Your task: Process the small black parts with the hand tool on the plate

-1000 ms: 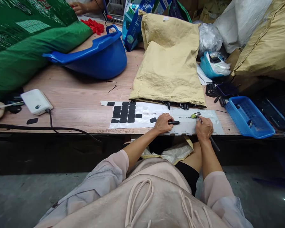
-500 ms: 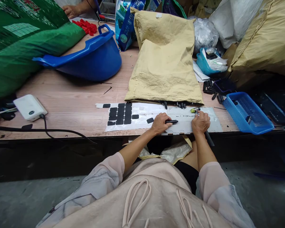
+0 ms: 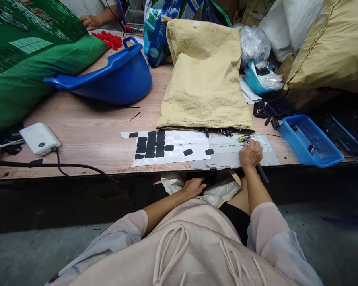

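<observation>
My right hand (image 3: pixel 250 154) is wrapped round a small hammer on the grey board (image 3: pixel 226 159). The hammer's yellow-tipped head (image 3: pixel 244 138) shows beyond my fingers, and its dark handle (image 3: pixel 262 174) sticks out below toward me. My left hand (image 3: pixel 193 187) is down in my lap, over the open mouth of a pale bag (image 3: pixel 222 194). Its fingers are curled; what they hold, if anything, is hidden against the dark. On the table, a white sheet (image 3: pixel 179 157) carries rows of black rounded pads (image 3: pixel 150 143); one loose pad (image 3: pixel 209 151) lies at its right end.
A large tan paper sack (image 3: pixel 207 79) lies behind the board, small black parts (image 3: pixel 226 132) at its mouth. A blue basket (image 3: pixel 312 141) stands right, a blue basin (image 3: pixel 107 79) and white box (image 3: pixel 40 138) left. A co-worker's hand (image 3: pixel 91 22) shows at the back.
My left hand has drawn back from the board into my lap; the black rod-like part it held is out of sight. My right hand stays on the hammer.
</observation>
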{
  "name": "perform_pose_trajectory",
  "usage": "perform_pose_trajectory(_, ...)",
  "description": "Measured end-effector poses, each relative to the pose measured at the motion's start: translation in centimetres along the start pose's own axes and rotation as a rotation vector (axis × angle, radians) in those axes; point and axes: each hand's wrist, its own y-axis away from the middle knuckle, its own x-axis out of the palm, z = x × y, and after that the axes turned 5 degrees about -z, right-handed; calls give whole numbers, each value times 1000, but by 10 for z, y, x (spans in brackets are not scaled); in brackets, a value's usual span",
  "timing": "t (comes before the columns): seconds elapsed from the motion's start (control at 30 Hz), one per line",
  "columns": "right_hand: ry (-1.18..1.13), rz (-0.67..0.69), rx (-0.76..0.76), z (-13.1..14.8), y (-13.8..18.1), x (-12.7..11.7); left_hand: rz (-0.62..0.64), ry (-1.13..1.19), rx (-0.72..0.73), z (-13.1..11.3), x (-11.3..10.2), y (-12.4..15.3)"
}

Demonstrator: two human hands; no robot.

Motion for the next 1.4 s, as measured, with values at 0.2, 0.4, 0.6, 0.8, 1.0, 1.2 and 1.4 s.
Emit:
perform_pose_trajectory(0.2, 5, 0, -2, 0, 1, 0, 72, -83, 87, -14, -24, 19)
perform_pose_trajectory(0.4, -10, -10, -10, -1, 1, 3, -417, 199, 161, -53, -105, -5)
perform_pose_trajectory(0.6, -21, 0, -9, 0, 1, 3, -859, 71, -194, -56, -161, -86)
perform_pose_trajectory(0.8, -12, 11, -14, 1, 2, 0, -815, 95, -284, -53, -165, -99)
perform_pose_trajectory(1.0, -20, -2, -20, 1, 1, -1, -693, 241, -167, -58, -158, -64)
perform_pose_trajectory(1.2, -12, -14, -23, -1, 1, 2, -543, 123, 75, -56, -126, -49)
perform_pose_trajectory(1.4, -9, -37, -38, -3, 1, 4, -690, 57, 243, -44, -100, -56)
